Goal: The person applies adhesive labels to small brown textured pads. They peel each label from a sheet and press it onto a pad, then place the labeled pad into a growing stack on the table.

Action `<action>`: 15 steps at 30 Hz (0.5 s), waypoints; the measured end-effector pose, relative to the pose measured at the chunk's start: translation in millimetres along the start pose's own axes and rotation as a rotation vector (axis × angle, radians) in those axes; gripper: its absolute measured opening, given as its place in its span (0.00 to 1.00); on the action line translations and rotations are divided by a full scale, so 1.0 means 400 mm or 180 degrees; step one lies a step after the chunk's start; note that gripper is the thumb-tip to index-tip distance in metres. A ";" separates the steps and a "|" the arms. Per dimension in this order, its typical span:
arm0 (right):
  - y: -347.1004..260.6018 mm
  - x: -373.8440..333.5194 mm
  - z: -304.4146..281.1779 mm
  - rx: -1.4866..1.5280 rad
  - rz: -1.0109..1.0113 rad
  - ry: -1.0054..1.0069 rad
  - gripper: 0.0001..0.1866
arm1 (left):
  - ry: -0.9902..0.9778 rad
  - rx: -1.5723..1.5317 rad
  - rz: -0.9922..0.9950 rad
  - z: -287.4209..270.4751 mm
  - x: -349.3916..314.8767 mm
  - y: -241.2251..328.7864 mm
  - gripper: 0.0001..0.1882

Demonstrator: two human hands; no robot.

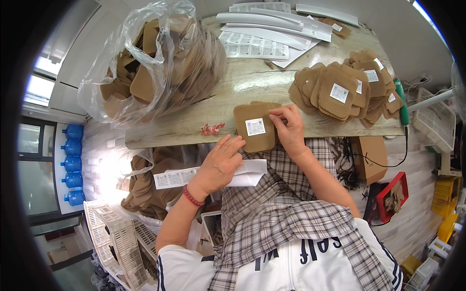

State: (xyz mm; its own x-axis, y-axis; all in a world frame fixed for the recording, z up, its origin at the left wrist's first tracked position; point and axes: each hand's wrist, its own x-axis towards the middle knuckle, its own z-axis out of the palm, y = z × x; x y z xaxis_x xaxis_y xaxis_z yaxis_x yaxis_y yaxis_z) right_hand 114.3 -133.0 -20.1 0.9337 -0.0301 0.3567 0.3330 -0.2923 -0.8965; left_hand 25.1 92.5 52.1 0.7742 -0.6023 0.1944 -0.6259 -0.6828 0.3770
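Observation:
A brown waffle-textured pad (253, 127) with a white square sticker lies at the near edge of the wooden table (242, 87). My right hand (288, 128) rests on its right side, fingertips pressing near the sticker. My left hand (219, 162) lies flat on a white sticker sheet (208, 175) on my lap, just below the pad. Its fingers are together and I wear a red bead bracelet on that wrist.
A heap of stickered brown pads (342, 89) sits at the right. A clear plastic bag (155, 63) of plain pads stands at the left. White sticker sheets (264, 34) lie at the back. A small red scrap (211, 129) lies beside the pad. White crates (116, 237) stand below left.

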 end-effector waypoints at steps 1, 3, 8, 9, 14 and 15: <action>0.003 0.000 -0.002 0.0112 0.0107 0.0094 0.06 | -0.0005 0.0000 0.0004 -0.002 0.003 0.001 0.08; 0.010 0.004 -0.014 0.0029 0.0129 0.0107 0.05 | -0.0019 -0.0003 0.0002 -0.004 0.006 0.004 0.08; 0.003 0.000 -0.026 -0.0096 0.0250 0.0071 0.05 | -0.0011 0.0089 0.0010 0.004 0.003 0.006 0.06; 0.003 -0.001 -0.024 -0.0147 0.0223 0.0061 0.05 | -0.0018 0.0099 0.0002 0.004 0.002 0.007 0.06; 0.001 0.004 -0.014 -0.0164 0.0255 0.0060 0.05 | 0.0041 0.0078 -0.0014 0.005 0.005 0.010 0.06; 0.001 0.004 -0.013 -0.0096 0.0240 0.0068 0.05 | 0.0044 0.0083 -0.0007 0.006 0.004 0.010 0.05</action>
State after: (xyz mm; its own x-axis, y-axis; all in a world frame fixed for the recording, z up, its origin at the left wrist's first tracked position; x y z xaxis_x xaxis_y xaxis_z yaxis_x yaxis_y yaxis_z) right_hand 115.2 -138.1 -18.5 0.9529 -0.0733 0.2943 0.2575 -0.3172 -0.9127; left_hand 23.6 88.0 51.8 0.7766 -0.5952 0.2063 -0.6264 -0.6947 0.3537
